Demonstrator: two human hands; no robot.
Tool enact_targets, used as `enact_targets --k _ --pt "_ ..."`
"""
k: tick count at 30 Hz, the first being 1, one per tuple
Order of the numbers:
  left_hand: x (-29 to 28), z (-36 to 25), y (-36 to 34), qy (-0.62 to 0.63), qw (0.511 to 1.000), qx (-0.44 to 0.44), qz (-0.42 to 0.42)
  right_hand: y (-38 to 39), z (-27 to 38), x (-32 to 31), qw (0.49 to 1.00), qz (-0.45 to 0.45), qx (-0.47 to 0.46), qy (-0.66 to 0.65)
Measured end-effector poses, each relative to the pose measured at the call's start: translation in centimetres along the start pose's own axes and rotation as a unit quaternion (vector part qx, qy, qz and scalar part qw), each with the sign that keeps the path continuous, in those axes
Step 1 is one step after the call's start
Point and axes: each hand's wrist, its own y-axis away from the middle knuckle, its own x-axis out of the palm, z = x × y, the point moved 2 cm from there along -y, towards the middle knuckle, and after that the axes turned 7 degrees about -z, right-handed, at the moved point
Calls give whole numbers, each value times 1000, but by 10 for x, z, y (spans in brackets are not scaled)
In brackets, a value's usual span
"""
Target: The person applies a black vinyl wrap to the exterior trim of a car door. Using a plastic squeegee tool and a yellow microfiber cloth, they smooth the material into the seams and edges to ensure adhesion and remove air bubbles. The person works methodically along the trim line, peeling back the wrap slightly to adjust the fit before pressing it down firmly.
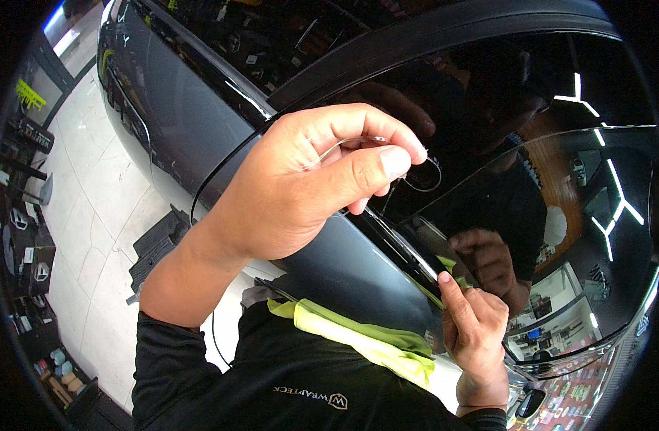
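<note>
My left hand is raised in front of the dark side window of a grey car, thumb and forefinger pinched on a thin clear strand. Part of the strand crosses the palm, and a small loop sticks out past the fingertips. Lower and to the right, my right hand has its index finger stretched out, its tip touching the dark trim strip along the base of the window glass. Its other fingers are curled and partly hidden, with no held thing visible.
Grey door panel lies below the trim. A bright yellow-green cloth hangs at my waist. At left are a pale tiled floor, a dark mat and shelves with boxes. The glass mirrors my hands and ceiling lights.
</note>
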Motion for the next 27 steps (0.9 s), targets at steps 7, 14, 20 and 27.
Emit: enact_targets --k 7,14,20,27 --pt "-1 2 0 2 1000 9 5 2 3 3 1000 18 21 1" --pt "-2 -5 0 64 998 -19 -1 2 4 -1 999 29 9 15" --pt "-11 -6 -2 148 989 2 18 -2 5 0 999 24 0 33" --pt "-20 -17 -11 200 979 23 -23 4 0 -1 1000 12 -14 8"
